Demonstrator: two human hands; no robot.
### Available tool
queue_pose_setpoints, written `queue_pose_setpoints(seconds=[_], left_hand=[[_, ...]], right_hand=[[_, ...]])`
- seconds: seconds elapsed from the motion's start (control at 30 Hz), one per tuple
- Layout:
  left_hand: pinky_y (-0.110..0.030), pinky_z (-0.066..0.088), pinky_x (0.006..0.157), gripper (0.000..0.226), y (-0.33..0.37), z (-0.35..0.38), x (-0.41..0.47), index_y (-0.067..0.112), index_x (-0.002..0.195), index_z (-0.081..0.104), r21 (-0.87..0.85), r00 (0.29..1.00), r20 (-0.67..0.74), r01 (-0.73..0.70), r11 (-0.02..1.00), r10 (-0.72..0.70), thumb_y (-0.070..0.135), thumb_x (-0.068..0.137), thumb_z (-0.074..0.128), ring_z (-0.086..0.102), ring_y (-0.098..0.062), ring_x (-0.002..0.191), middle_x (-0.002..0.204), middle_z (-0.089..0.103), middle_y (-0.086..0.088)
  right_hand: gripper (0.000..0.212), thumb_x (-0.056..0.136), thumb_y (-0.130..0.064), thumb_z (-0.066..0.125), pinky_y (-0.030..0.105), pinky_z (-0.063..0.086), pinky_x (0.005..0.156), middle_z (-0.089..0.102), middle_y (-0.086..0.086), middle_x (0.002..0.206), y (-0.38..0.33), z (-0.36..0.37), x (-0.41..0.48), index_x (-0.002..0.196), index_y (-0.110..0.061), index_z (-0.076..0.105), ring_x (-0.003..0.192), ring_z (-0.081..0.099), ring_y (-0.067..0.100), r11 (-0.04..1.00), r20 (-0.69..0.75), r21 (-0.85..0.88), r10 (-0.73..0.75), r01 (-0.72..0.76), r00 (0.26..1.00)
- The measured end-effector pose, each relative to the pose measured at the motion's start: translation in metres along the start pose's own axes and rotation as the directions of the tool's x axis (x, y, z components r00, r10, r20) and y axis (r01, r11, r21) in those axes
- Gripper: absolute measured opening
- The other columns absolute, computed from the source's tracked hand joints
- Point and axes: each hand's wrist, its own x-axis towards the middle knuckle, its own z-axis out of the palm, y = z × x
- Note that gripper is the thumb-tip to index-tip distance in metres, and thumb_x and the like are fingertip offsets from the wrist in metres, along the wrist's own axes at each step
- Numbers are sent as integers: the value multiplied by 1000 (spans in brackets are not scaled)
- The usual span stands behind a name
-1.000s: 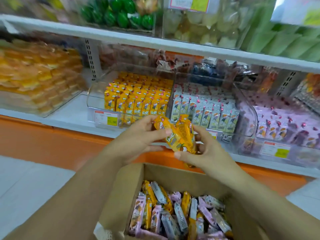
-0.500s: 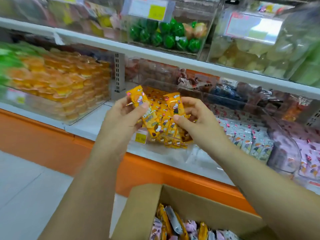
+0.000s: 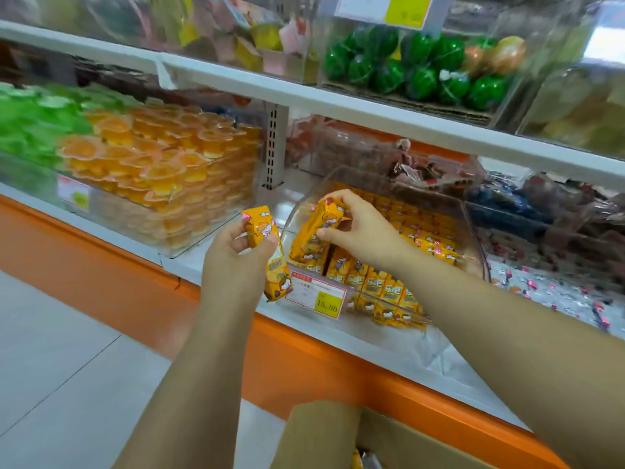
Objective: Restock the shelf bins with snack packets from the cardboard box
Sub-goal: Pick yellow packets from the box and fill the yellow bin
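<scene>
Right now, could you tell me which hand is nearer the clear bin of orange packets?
Right. The right hand holds packets over the bin; the left hand grips a packet outside it, to its left.

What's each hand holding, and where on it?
Left hand grips an orange snack packet around its upper half; the lower end hangs free. Right hand holds a second orange packet by its top end, fingers curled over it, above the clear bin.

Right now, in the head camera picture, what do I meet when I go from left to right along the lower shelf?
Green jelly cups → orange jelly cups → left hand holding an orange packet → right hand gripping a bunch of orange packets at the clear bin → pink-and-white packets.
</scene>
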Motion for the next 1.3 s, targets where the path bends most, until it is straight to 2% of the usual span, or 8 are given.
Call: queue_pose_setpoints(seconds=[0.23,0.47,0.67,0.77,0.87,1.0,1.1,1.3], left_hand=[[-5,41,42,34,-8,-1,9,25,123,55,12,1000,-22,22,1000,-22,18,91,62,59,0,77,109,62,4],[-17,42,54,30,-10,-4,6,27,119,55,41,1000,-23,20,999,-20,21,91,62,62,-3,80,115,64,3],[-15,43,54,29,-13,-3,7,23,120,58,85,1000,-2,-2,996,2,23,91,61,65,-9,85,114,65,2],[-15,43,53,37,-12,0,6,24,128,55,90,1000,-1,13,996,-13,22,91,61,64,-6,83,114,65,3],[-7,43,43,39,-9,-1,4,24,130,54,75,1000,0,9,997,-9,22,91,62,64,-4,82,117,64,3],[-3,41,44,39,2,2,-3,25,124,53,29,998,52,-35,999,33,21,88,67,62,3,80,109,61,8],[-2,42,51,28,7,11,-11,21,105,53,40,986,149,-80,996,73,17,84,70,63,11,72,97,62,13],[-5,46,60,16,11,19,-19,26,95,60,80,978,184,-110,991,94,17,85,69,65,5,79,89,66,15]], right_hand=[[54,87,-33,66,30,44,70,61,1,90,8,14,18,133,-17,42,89,60,19,966,62,-259,-5,21,998],[75,77,-50,70,40,34,100,45,4,131,7,22,18,139,-24,37,123,40,25,773,-46,-634,-22,-12,999],[83,82,-41,69,30,39,63,37,4,132,6,15,-2,148,-33,18,103,55,26,663,130,-740,-19,110,991],[75,86,-39,65,30,36,60,36,5,133,5,19,-4,146,-32,21,97,57,27,595,182,-787,-25,161,983],[75,84,-42,66,31,41,65,36,2,134,5,14,-4,146,-35,24,102,56,24,711,165,-695,12,108,986],[60,85,-42,65,27,46,84,47,-4,127,-17,-16,-13,139,-32,40,93,56,13,975,5,-215,-54,53,999],[49,86,-38,64,28,52,80,57,-7,122,-46,-34,-23,132,-32,48,87,65,17,995,116,85,-64,54,991],[26,84,-19,70,28,55,80,67,-5,99,-55,-32,-28,109,-19,63,84,66,10,987,9,69,-147,146,989]])
